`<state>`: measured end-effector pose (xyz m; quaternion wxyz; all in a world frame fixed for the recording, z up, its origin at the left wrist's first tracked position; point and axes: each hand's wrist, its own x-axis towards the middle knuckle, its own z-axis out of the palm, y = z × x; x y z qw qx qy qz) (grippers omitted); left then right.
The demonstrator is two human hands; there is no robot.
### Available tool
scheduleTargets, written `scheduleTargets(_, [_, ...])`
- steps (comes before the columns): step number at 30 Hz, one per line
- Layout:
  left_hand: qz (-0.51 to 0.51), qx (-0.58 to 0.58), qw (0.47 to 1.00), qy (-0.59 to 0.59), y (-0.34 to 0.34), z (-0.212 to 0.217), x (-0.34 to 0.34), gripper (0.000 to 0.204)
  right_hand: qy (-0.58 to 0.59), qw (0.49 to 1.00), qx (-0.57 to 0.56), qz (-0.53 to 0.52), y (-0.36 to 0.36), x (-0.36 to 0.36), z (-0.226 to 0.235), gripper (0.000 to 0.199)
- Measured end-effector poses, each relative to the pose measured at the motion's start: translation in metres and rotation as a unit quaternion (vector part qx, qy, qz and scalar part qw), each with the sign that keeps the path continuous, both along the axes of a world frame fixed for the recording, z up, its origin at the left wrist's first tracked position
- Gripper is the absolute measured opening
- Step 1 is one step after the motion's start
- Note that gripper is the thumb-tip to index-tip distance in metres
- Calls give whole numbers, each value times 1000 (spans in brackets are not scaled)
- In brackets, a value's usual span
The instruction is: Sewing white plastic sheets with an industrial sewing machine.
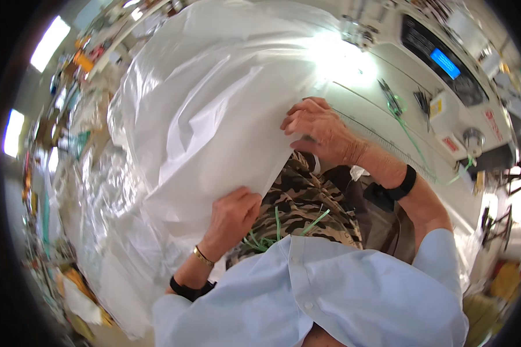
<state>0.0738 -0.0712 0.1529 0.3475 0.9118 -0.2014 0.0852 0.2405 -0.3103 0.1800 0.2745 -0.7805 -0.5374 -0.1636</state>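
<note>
A large sheet of white, slightly see-through plastic [214, 127] spreads over the sewing table and spills down to the left. My left hand [234, 217] is closed on its near edge, above my lap. Farther right, my right hand [321, 130] pinches the same sheet near its right edge, fingers bent on top and thumb below. Beyond that hand, the sheet reaches toward the needle area of an industrial sewing machine [388, 29]. Bright lamp glare hides the needle and the sheet's edge there.
Thread snips [391, 98] with a green cord lie on the sewing table [364, 107], right of the sheet. Dark slim tools [422, 104] rest by the machine's base. A measuring scale [382, 139] runs along the table. Crumpled clear plastic [107, 191] heaps at left. Green strips [278, 225] lie on my lap.
</note>
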Motion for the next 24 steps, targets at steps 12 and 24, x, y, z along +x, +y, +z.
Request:
scheduleTargets(12, [127, -303, 915, 233, 0, 14, -21, 32, 209, 975, -75, -26, 0, 9, 7, 7])
scheduleTargets(24, [113, -205, 972, -16, -11, -6, -3, 27, 68, 990, -117, 34, 5, 1, 9, 15])
